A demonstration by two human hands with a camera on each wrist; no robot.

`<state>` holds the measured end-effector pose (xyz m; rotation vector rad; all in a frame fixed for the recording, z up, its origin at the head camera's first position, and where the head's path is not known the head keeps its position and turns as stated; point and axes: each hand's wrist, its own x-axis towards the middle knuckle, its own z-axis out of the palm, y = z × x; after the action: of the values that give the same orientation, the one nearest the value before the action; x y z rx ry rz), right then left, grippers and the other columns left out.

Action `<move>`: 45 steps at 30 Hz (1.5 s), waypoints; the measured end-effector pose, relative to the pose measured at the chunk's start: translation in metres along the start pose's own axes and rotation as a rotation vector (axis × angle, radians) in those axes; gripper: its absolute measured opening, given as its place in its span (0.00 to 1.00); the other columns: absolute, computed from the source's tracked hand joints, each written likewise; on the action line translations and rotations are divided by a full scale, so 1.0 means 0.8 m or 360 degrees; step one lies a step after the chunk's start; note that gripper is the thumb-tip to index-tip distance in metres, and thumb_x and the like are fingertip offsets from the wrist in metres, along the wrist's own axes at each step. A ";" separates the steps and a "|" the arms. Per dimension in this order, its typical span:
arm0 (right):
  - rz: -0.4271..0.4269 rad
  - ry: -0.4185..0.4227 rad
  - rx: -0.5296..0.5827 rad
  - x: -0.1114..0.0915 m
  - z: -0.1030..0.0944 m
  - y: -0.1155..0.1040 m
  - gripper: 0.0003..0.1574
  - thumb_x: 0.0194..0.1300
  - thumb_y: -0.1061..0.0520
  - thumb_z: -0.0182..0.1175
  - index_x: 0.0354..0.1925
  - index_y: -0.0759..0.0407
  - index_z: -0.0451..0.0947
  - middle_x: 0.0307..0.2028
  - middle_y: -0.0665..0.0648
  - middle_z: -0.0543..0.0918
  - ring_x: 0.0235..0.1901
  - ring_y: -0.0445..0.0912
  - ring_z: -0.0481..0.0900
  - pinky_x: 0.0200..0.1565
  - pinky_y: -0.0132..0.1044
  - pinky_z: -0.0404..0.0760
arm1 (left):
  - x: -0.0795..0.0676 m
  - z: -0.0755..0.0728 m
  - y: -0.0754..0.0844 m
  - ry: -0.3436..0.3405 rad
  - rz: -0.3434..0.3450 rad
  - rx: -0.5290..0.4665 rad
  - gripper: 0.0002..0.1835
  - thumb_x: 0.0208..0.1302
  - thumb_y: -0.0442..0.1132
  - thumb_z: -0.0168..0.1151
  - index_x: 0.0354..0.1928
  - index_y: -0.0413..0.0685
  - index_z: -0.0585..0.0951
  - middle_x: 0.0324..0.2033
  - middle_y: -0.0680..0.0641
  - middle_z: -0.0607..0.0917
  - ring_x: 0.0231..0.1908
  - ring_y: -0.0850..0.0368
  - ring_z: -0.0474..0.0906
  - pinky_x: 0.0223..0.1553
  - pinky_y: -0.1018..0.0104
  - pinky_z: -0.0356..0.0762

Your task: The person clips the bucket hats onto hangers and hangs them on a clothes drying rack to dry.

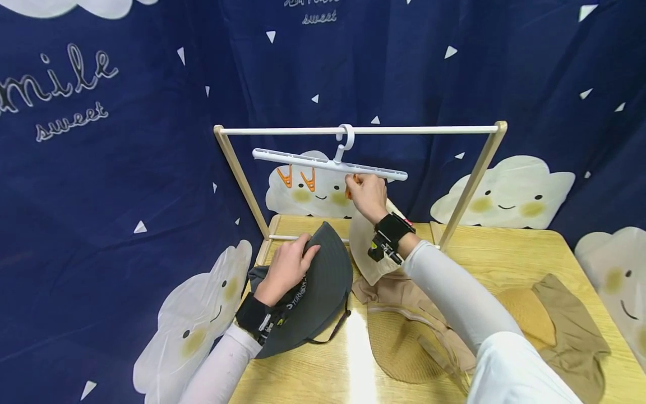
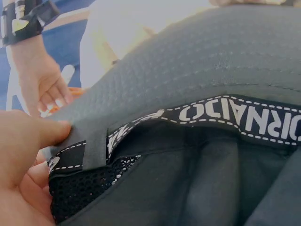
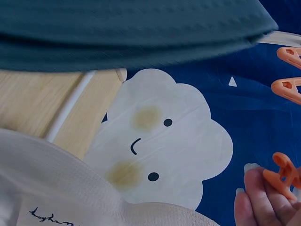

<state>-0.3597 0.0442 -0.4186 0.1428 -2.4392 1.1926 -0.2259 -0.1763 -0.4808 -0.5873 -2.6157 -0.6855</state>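
My left hand (image 1: 289, 266) grips a dark grey wide-brimmed hat (image 1: 328, 280) at its brim and band. In the left wrist view, the thumb presses on the stitched brim (image 2: 188, 61), beside a black band with white lettering (image 2: 244, 117). Up at the white hanger (image 1: 323, 163), my right hand (image 1: 369, 196) pinches an orange clip (image 3: 282, 176) just under the bar's right half. Two more orange clips (image 1: 285, 177) hang from the bar's left half. A cream hat (image 1: 364, 247) shows below the right hand, partly hidden by the wrist.
The hanger hooks over the top rail (image 1: 429, 130) of a wooden rack. On the table (image 1: 313, 376) lie a tan hat with a straw-coloured brim (image 1: 404, 342) and, farther right, an ochre and khaki hat (image 1: 565, 331). A dark blue curtain (image 1: 151, 84) stands behind.
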 end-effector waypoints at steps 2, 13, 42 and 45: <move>0.0005 -0.0007 0.0012 0.001 0.000 -0.001 0.28 0.71 0.47 0.59 0.16 0.54 0.82 0.15 0.52 0.81 0.24 0.54 0.80 0.29 0.43 0.68 | 0.007 -0.002 0.001 0.0044 -0.0012 0.0022 0.09 0.78 0.42 0.61 0.44 0.43 0.80 0.18 0.49 0.76 0.17 0.55 0.74 0.19 0.62 0.66; 0.0029 -0.0041 0.0036 0.005 -0.001 -0.003 0.29 0.76 0.49 0.57 0.19 0.58 0.86 0.15 0.53 0.81 0.24 0.54 0.79 0.30 0.41 0.67 | 0.044 -0.014 0.018 0.0091 -0.0099 0.0053 0.14 0.75 0.35 0.57 0.55 0.33 0.80 0.23 0.40 0.84 0.19 0.46 0.79 0.21 0.54 0.74; 0.0094 0.0030 0.0057 -0.004 0.013 -0.006 0.26 0.76 0.51 0.59 0.22 0.62 0.83 0.23 0.60 0.83 0.35 0.62 0.82 0.37 0.50 0.71 | 0.121 0.032 0.035 0.0155 -0.0241 0.0126 0.08 0.68 0.35 0.67 0.31 0.46 0.77 0.26 0.46 0.80 0.28 0.46 0.81 0.30 0.51 0.80; 0.0111 0.0033 0.0068 -0.005 0.014 -0.005 0.27 0.77 0.51 0.59 0.20 0.60 0.78 0.21 0.59 0.78 0.33 0.62 0.79 0.34 0.46 0.68 | 0.128 0.038 0.039 0.0132 -0.0236 0.0122 0.06 0.67 0.35 0.66 0.32 0.47 0.78 0.28 0.45 0.82 0.31 0.44 0.84 0.33 0.49 0.82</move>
<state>-0.3586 0.0326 -0.4230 0.0578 -2.4195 1.2705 -0.3046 -0.1050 -0.4482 -0.3380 -2.6132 -0.6359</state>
